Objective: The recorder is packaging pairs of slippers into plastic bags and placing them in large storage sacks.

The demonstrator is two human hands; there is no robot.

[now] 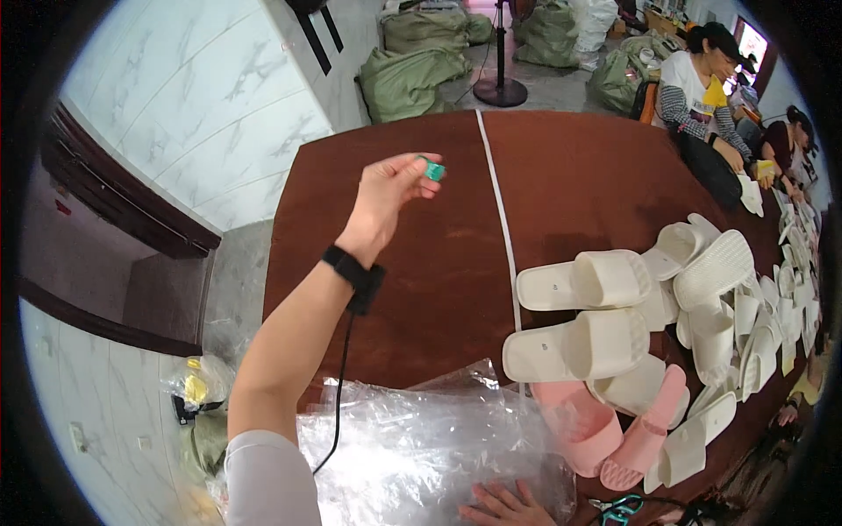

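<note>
I had the left hand (384, 188) raised over the upper middle of the frame, pinching a small green piece (433, 170) between thumb and fingers; it was too small for me to tell its long axis. Well apart below it, across the lower middle, clear plastic (395, 456) lay on the brown worktop (403, 307), appearing longer from left to right. The right hand (509, 507), partly cut off by the lower edge, rested on that plastic with its fingers slightly spread, so it was the nearer one. A black cable (338, 412) hung across the plastic's left part. Pink slippers (583, 436) crowded its right edge, pale slippers (605, 346) filled the right, and teal-handled scissors (621, 508) sat lower right.
</note>
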